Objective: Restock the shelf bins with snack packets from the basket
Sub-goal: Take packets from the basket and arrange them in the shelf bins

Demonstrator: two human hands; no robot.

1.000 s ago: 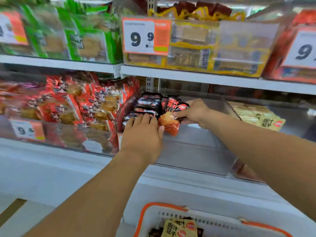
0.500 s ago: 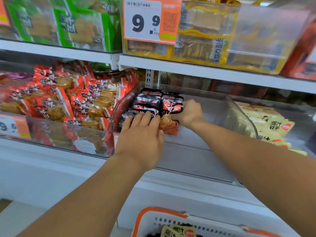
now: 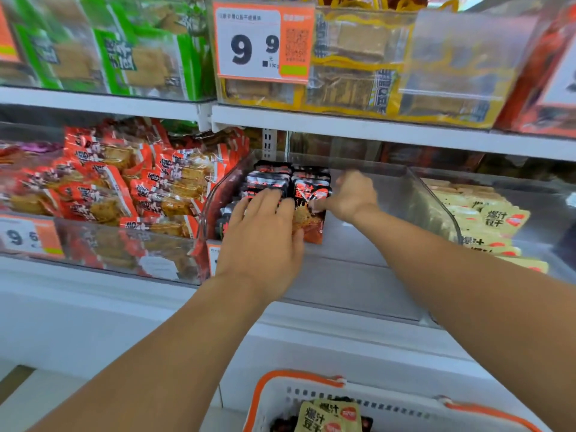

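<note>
Clearly, step in hand: seating black-and-red snack packets in the clear middle bin; the packets are being squared into rows, not fetched.
Landmark: the middle bin, on the lower shelf, under the 9.9 price tag.
Black-and-red packets: stacked in two rows against the bin's left wall, toward its back; the right part of the bin floor shows no packets.
Front packet: stands tilted at the near end of the right row, its orange lower half showing.
Left hand: inside the bin at its front left, fingers straight and spread, lying flat on the near end of the left row and touching the front packet's left edge; it grips nothing.
Right hand: inside the bin just right of the rows, fingers curled; blurred, so I cannot tell whether it pinches the front packet's top or only nudges it.
Basket: below the bin, in front of the shelf base, white with an orange rim, holding a yellow packet and some dark packets.
Neighbours: red-orange packets in the bin to the left, yellow ones in the bin to the right.
Next move, as I judge: press the front packet upright against its row, then reach down to the basket for more dark packets, keeping the yellow one for the right-hand bin.
</note>
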